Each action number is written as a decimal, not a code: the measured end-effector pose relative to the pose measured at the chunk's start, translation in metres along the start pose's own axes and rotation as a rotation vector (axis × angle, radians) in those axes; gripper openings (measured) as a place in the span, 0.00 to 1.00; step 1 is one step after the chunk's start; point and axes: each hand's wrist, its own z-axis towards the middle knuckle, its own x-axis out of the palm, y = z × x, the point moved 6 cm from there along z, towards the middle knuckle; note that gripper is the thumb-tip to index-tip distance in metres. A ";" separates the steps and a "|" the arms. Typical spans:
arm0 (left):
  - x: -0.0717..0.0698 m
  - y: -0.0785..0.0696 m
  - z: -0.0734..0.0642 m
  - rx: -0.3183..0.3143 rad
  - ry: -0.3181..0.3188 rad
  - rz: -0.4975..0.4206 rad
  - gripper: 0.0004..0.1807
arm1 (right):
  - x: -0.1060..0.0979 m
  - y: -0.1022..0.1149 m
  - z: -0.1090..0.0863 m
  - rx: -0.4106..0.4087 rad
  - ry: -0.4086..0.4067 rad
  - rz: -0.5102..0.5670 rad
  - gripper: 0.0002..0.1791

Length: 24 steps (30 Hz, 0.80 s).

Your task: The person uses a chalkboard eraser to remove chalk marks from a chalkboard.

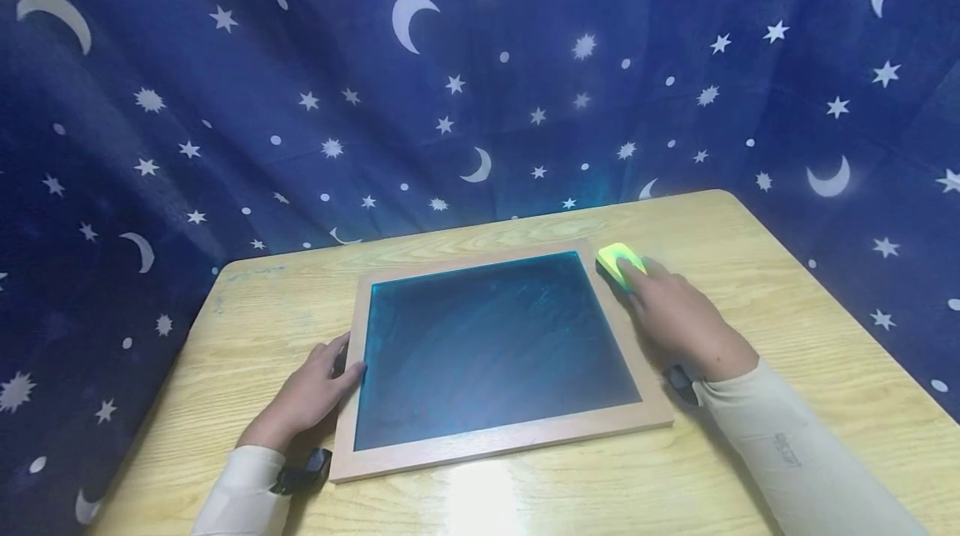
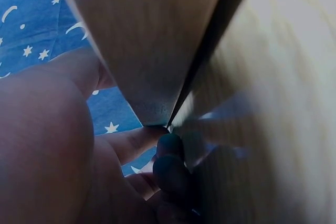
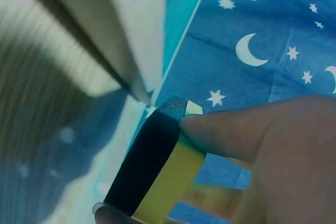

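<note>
A blackboard in a light wooden frame lies on the wooden table. My left hand grips the left side of its frame, thumb on the top face. In the left wrist view, the fingers of that hand meet the frame's edge close to the tabletop. My right hand holds a board eraser, yellow on top, just beyond the frame's right side. The right wrist view shows the eraser's dark pad turned towards the table side, with the thumb against its yellow body.
The table extends around the blackboard, with faint blue smudges near its far left corner. Behind it hangs a dark blue curtain with white moons and stars. A dark wrist device sits close to the frame's near left corner.
</note>
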 end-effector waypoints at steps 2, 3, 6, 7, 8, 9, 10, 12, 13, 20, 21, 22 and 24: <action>-0.001 0.000 0.000 0.003 0.000 -0.001 0.39 | 0.001 -0.003 0.002 0.002 0.009 -0.002 0.28; -0.001 0.000 0.000 0.004 0.000 -0.002 0.39 | 0.002 -0.005 0.003 0.004 0.011 -0.005 0.28; -0.002 0.001 0.000 0.001 -0.001 -0.005 0.39 | 0.004 -0.009 0.004 0.005 0.018 -0.013 0.27; -0.001 0.001 0.001 0.001 -0.001 -0.005 0.39 | 0.005 -0.010 0.004 0.004 0.020 -0.017 0.27; -0.001 0.002 0.001 -0.002 -0.001 -0.006 0.39 | 0.005 -0.011 0.004 0.005 0.023 -0.023 0.27; 0.000 0.002 0.001 -0.003 -0.002 -0.006 0.39 | 0.006 -0.012 0.005 0.008 0.030 -0.026 0.27; 0.000 0.002 0.001 -0.006 -0.003 -0.007 0.39 | 0.007 -0.014 0.005 0.010 0.038 -0.031 0.27; 0.000 0.003 0.001 -0.007 -0.003 -0.007 0.39 | 0.010 -0.017 0.005 0.013 0.053 -0.043 0.27; 0.000 0.003 0.001 -0.006 -0.003 -0.005 0.39 | 0.011 -0.018 0.006 0.014 0.059 -0.048 0.27; -0.001 0.002 0.000 -0.002 -0.011 -0.007 0.38 | 0.016 -0.021 0.007 0.018 0.083 -0.083 0.30; -0.001 0.002 0.000 -0.002 -0.011 -0.006 0.38 | 0.016 -0.021 0.007 0.018 0.085 -0.080 0.31; -0.001 0.002 0.000 -0.005 -0.011 -0.007 0.38 | 0.016 -0.021 0.007 0.018 0.086 -0.078 0.31; -0.001 0.003 0.000 -0.007 -0.011 -0.008 0.38 | 0.015 -0.020 0.006 0.017 0.088 -0.073 0.31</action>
